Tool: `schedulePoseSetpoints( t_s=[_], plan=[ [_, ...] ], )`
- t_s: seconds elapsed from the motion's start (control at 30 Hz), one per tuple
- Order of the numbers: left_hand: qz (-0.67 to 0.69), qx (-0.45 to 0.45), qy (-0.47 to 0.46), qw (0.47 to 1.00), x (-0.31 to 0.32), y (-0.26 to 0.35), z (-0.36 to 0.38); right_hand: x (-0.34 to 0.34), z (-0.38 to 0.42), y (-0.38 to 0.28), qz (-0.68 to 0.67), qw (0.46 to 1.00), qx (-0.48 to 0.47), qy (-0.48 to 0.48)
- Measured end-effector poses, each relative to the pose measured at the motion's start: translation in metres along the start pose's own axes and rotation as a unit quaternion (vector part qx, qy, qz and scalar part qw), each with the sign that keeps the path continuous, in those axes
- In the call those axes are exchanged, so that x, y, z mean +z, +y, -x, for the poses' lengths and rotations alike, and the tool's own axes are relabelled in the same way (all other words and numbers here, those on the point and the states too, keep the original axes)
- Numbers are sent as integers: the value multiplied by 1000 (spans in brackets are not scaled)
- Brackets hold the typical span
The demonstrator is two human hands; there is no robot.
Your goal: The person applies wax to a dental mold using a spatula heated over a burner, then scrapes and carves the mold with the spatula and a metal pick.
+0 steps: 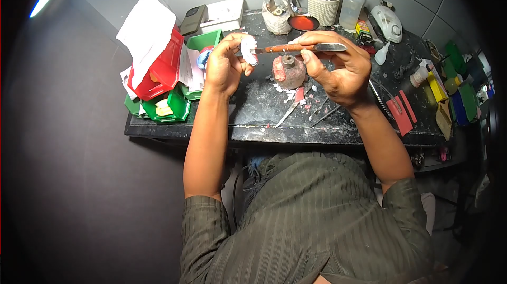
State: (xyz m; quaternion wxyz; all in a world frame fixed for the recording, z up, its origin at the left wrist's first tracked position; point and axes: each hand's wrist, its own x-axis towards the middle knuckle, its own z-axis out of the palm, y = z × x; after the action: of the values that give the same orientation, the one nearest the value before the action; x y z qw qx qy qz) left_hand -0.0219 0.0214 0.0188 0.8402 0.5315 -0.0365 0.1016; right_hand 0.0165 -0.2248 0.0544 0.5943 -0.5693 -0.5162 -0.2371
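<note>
My left hand (224, 67) is raised over the bench with its fingers closed around a small white dental cast (248, 50) that has pinkish parts. In my right hand (342, 72) is a wax knife (282, 48) with a brown handle, held level; its tip meets or nearly meets the cast, and a broad metal blade shows at the other end. Below and between the hands stands a round glass spirit lamp (296, 79) with a metal neck and pink wax stuck to it. A metal blade-like tool (287, 114) lies among wax scraps in front of the lamp.
Red (168, 70) and green bins (177, 108) with papers crowd the left. Behind are a phone (193, 19), a white tray (224, 13), a brush holder (322, 10), a pump bottle (350, 10) and a white device (388, 24). Pink wax sheets (400, 115) lie right.
</note>
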Motion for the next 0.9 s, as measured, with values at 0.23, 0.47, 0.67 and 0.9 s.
schedulePoseSetpoints(
  t_s=[0.23,0.47,0.67,0.9],
  plan=[
    [1,-4,-3,1000,-5,0,-1,-6,2,-4,18,1000,-2,-19],
    [11,-5,10,1000,-6,-1,-2,-30,8,10,-42,994,88,53],
    [28,-15,-3,999,-7,-1,-3,-36,8,16,-67,988,128,58],
    [35,-15,-7,999,-8,-2,-3,-35,8,18,-60,990,115,55]
  ],
)
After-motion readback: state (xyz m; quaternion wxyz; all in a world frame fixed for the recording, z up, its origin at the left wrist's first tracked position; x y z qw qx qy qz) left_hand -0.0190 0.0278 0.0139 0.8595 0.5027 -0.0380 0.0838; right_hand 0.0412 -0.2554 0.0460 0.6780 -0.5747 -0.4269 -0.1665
